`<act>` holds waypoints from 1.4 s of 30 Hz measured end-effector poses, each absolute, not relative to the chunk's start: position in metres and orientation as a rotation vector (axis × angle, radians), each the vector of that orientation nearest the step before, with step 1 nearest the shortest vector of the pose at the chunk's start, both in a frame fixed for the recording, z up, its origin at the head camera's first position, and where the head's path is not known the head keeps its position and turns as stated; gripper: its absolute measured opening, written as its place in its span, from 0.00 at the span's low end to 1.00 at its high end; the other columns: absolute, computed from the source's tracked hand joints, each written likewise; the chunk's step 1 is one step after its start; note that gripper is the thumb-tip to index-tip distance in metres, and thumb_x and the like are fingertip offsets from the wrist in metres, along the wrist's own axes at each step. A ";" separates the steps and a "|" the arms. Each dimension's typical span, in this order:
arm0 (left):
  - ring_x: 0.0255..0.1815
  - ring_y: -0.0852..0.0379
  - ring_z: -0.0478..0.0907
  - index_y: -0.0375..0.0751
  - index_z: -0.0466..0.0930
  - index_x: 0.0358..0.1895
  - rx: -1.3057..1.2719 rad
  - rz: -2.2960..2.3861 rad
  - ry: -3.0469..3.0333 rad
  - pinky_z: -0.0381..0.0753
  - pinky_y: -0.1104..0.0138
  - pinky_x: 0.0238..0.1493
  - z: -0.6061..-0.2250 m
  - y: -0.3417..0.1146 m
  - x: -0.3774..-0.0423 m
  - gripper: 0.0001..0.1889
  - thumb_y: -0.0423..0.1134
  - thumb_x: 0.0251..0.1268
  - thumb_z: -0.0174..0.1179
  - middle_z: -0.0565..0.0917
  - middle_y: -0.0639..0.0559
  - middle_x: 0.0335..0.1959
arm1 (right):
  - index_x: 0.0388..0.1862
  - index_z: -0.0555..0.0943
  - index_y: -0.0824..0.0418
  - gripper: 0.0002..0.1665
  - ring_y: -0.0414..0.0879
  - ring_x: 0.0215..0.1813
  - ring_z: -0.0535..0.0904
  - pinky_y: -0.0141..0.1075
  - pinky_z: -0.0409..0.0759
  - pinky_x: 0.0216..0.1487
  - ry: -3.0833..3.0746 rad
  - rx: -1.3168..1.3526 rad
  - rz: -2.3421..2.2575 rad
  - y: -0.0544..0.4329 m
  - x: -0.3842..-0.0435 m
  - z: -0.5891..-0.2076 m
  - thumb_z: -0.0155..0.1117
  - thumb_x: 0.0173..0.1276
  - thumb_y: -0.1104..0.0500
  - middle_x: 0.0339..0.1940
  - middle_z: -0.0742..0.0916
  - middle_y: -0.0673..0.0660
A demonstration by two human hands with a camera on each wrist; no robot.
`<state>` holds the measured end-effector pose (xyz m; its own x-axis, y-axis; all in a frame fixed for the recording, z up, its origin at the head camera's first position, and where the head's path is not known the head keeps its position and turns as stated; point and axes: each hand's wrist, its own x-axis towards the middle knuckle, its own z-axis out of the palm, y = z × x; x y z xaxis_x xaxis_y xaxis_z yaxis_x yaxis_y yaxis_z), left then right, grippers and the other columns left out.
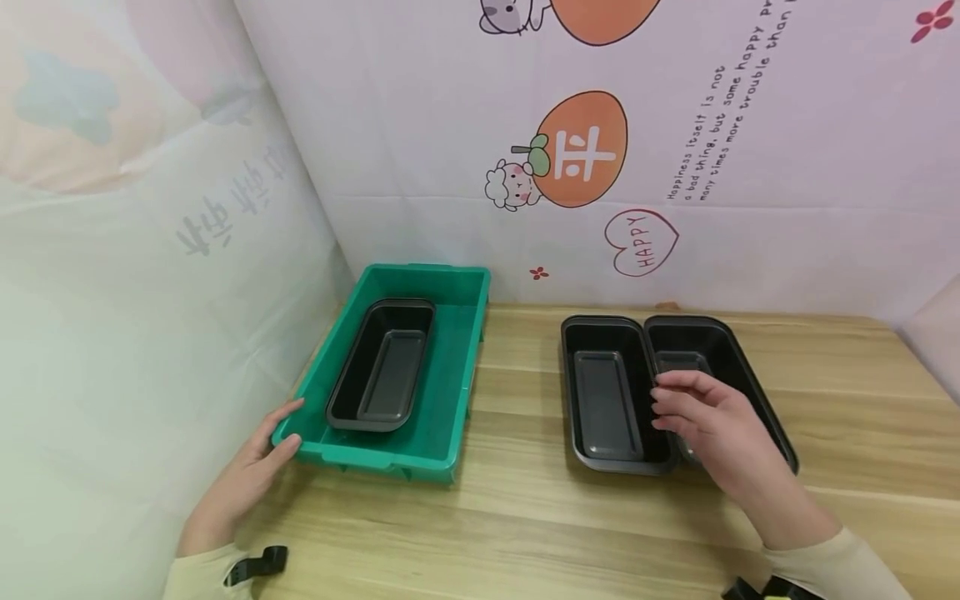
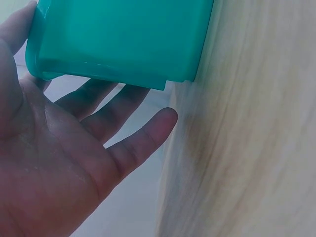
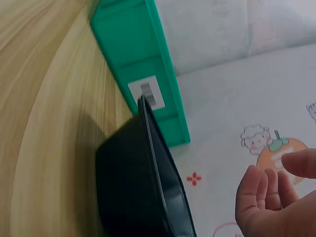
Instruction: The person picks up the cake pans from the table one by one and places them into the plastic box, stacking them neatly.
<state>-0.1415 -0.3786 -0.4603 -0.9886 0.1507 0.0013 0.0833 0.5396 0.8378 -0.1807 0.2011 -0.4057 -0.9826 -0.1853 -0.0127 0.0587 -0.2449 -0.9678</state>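
A teal-green rectangular plastic tray [image 1: 450, 358] is placed at the left of a light wood-grain table [image 1: 525, 517], its long axis pointed away from the person, the far end leaning slightly right in the head view. Its near left corner is gripped by the left hand [image 1: 243, 479], with thumb and fingers set around the corner; in the left wrist view the little finger is stretched clear of the wall. Inside the tray, toward its left side, a black metal loaf pan [image 1: 392, 375] is laid flat, open side up, its long axis roughly parallel to the tray's.

At the right, two more such pans are stood side by side on the table, open sides up. The left-hand pan [image 1: 603, 404] is also pointed lengthwise away from the person, its far end leaning slightly left; the right-hand pan [image 1: 712, 348] is angled further the same way. Whether their rims touch cannot be told.

Above the right-hand pan, the right hand [image 1: 712, 425] is held with fingers loosely bent and thumb apart from them, the fingertips directed left. A white label [image 3: 146, 92] is seen on the tray's outer wall.
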 end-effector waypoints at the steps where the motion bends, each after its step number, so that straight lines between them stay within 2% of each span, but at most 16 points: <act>1: 0.75 0.31 0.38 0.54 0.48 0.79 0.202 1.459 2.695 0.46 0.29 0.63 -0.460 -0.379 -0.141 0.30 0.41 0.80 0.46 0.44 0.36 0.78 | 0.49 0.79 0.62 0.08 0.45 0.42 0.82 0.35 0.82 0.45 1.820 -0.172 -2.368 0.206 -0.181 -0.407 0.59 0.73 0.67 0.44 0.83 0.54; 6: 0.75 0.29 0.38 0.56 0.47 0.79 0.191 1.448 2.695 0.47 0.28 0.62 -0.460 -0.381 -0.140 0.30 0.41 0.80 0.45 0.43 0.37 0.79 | 0.48 0.82 0.63 0.15 0.46 0.41 0.82 0.36 0.82 0.43 1.699 -0.312 -2.484 0.235 -0.185 -0.408 0.50 0.75 0.73 0.42 0.85 0.54; 10: 0.75 0.29 0.37 0.58 0.47 0.79 0.185 1.450 2.683 0.48 0.27 0.61 -0.460 -0.382 -0.141 0.30 0.42 0.81 0.45 0.43 0.39 0.79 | 0.51 0.82 0.67 0.22 0.48 0.43 0.84 0.37 0.83 0.43 1.536 -0.441 -2.622 0.263 -0.190 -0.408 0.41 0.75 0.78 0.43 0.86 0.58; 13: 0.75 0.29 0.37 0.58 0.47 0.79 0.187 1.454 2.679 0.48 0.27 0.61 -0.461 -0.383 -0.141 0.30 0.42 0.80 0.45 0.43 0.39 0.79 | 0.52 0.81 0.70 0.23 0.50 0.43 0.84 0.37 0.83 0.43 1.495 -0.494 -2.674 0.282 -0.193 -0.411 0.39 0.73 0.80 0.43 0.87 0.60; 18: 0.75 0.29 0.38 0.57 0.48 0.79 0.187 1.447 2.689 0.48 0.27 0.61 -0.462 -0.383 -0.143 0.30 0.42 0.80 0.45 0.44 0.38 0.79 | 0.49 0.82 0.69 0.20 0.46 0.41 0.84 0.36 0.83 0.40 1.674 -0.400 -2.649 0.311 -0.197 -0.425 0.44 0.72 0.80 0.42 0.87 0.57; 27: 0.75 0.30 0.37 0.57 0.48 0.79 0.189 1.466 2.676 0.48 0.28 0.61 -0.464 -0.382 -0.144 0.30 0.42 0.80 0.45 0.43 0.39 0.79 | 0.41 0.85 0.57 0.15 0.38 0.38 0.84 0.30 0.82 0.36 1.914 -0.008 -2.535 0.349 -0.205 -0.454 0.54 0.72 0.73 0.37 0.87 0.48; 42: 0.75 0.30 0.37 0.53 0.49 0.79 0.229 1.471 2.710 0.46 0.29 0.63 -0.464 -0.384 -0.145 0.29 0.41 0.80 0.45 0.43 0.36 0.78 | 0.43 0.86 0.57 0.18 0.37 0.41 0.84 0.28 0.82 0.38 1.849 0.021 -2.475 0.364 -0.215 -0.483 0.52 0.73 0.73 0.39 0.87 0.47</act>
